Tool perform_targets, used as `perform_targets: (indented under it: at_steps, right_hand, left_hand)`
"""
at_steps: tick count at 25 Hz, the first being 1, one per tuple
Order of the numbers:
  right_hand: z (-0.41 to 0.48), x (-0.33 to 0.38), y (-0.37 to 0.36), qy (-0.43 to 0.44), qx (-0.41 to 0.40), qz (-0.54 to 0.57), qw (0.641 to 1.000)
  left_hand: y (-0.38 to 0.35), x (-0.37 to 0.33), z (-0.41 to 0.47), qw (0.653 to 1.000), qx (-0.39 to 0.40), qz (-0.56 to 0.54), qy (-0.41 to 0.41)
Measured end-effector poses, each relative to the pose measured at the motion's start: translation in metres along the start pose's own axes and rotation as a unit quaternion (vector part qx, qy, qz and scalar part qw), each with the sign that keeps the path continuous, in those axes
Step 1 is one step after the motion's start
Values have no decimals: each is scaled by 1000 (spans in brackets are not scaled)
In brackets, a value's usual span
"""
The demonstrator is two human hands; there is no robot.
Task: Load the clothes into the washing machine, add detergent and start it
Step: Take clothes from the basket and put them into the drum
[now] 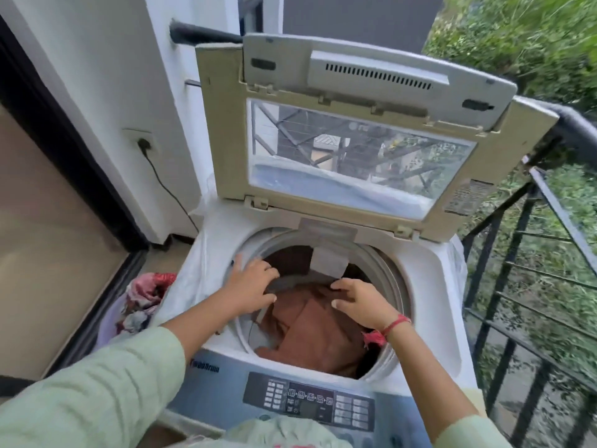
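The washing machine (429, 286) is standing with its control panel (310, 402) nearest the person, and nothing there is showing that a cycle is running. Just beyond the panel, brown clothes (316, 331) are lying in the drum, filling its near side. The right hand (361, 305) is reaching over them with loosely bent fingers, thumb and forefinger apart, touching the cloth rather than pinching it. The left hand (252, 282) is lying with spread fingers across the drum's left rim and a grey strip of fabric; I cannot tell whether it is gripping that strip. Down to the left, a basket (109, 321) is holding more crumpled garments. Farther back, the lid (355, 150) is standing open. Loading is looking partly done: the basket's contents are probably waiting to go in. No detergent is appearing anywhere, so adding it, closing the lid and starting the machine are all remaining.
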State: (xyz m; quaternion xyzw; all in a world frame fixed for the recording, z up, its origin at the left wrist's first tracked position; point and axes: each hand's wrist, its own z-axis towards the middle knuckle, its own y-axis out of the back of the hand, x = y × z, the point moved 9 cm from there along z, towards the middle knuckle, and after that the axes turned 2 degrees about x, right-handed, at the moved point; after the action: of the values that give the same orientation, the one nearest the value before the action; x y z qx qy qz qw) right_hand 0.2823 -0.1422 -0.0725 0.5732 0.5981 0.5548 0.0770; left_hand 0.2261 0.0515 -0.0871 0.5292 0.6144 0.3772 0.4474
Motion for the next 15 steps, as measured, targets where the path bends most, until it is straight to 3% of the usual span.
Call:
perform_targets:
  at_steps: [3,7,10,15]
  right_hand:
    - [3,49,8,46,-43,85,994]
    - [6,144,7,142,-88,187,968]
    - [13,221,-19,212,-79,213,950]
    - [50,332,-101,242,-21,175,954]
  left_hand:
    - [53,24,-45,978,-155,-138,31]
    - [89,109,-130,908,-328,-211,150]
    - [73,191,-179,883,-345,-209,241]
    - [18,311,-215,899,-273,-213,268]
